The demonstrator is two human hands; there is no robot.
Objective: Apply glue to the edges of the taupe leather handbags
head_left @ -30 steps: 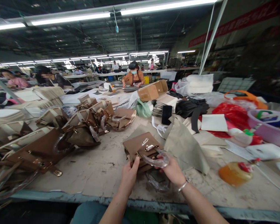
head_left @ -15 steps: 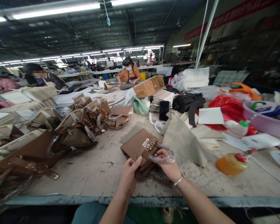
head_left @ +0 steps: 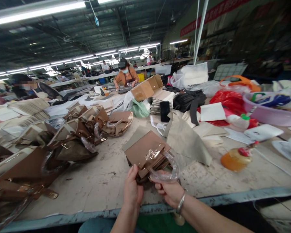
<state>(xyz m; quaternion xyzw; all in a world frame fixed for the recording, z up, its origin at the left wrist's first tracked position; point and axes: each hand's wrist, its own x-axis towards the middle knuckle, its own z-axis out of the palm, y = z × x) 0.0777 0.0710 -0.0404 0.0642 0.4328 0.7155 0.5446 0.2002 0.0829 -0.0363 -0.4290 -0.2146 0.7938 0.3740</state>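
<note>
A brown handbag [head_left: 142, 149] with gold-coloured metal fittings lies on the worktable in front of me. Clear plastic film wraps its looped handle [head_left: 176, 168]. My left hand [head_left: 133, 189] is against the bag's near left corner, fingers stretched upward and thumb apart. Curled fingers of my right hand [head_left: 169, 191] grip the wrapped handle at the near side of the bag. Part of the bag's near underside is hidden by my hands. Grey-green sheet material [head_left: 186, 142] lies beside and partly beneath the bag.
Several brown handbags [head_left: 72, 145] crowd the left side. On the right are a bottle of amber liquid [head_left: 236, 158] and a lilac basin [head_left: 274, 113]. A dark phone [head_left: 164, 111] and a cardboard box [head_left: 145, 89] stand farther back. A co-worker [head_left: 126, 76] works across the table.
My right hand has moved down and toward me, drawing the wrapped handle lower. My left hand's pinch at the strap end has loosened. The view has tilted and shifted.
</note>
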